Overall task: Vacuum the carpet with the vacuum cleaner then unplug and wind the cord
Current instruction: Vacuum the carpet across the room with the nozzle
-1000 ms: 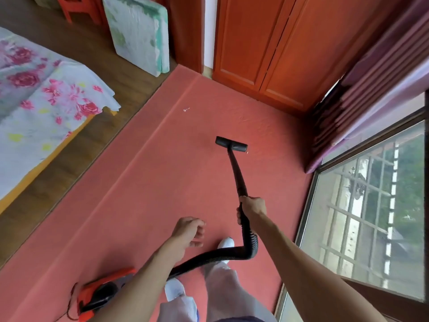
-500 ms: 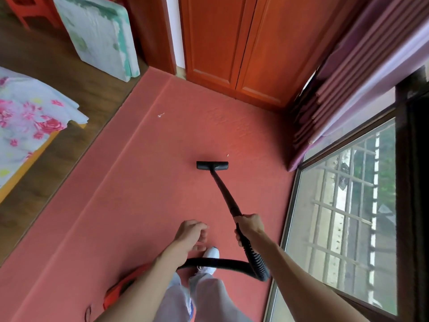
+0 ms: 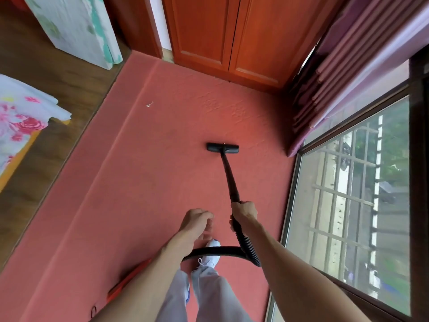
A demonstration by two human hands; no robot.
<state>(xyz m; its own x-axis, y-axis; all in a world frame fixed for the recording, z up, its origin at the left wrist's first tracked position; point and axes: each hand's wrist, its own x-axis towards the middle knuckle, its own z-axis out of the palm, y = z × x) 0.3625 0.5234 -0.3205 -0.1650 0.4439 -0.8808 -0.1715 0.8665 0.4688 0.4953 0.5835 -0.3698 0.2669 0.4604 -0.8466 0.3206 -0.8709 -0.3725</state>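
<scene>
Head view, read from the left edge: a flowered bedsheet is seen at the left over a wooden floor, with a pale padded board leaned in the upper left. The red carpet fills the middle of the frame, and a small white scrap lies on it left of centre, well apart from the nozzle. At the lower left of centre an orange edge of the vacuum cleaner shows beside the left forearm, and a short dark loop near the bottom edge may be the cord, though that cannot be told for certain.

The left hand is held loosely curled over the carpet with nothing in it. The hose curves across in front of the white shoe. The right hand is wrapped around the wand, fingers closed fully on it. The nozzle rests flat on the carpet at centre. Cupboard doors stand at the top, a curtain and window at the right.

The vacuuming step is judged to be in hand. More strokes seem called for, the scrap included, before unplugging.
</scene>
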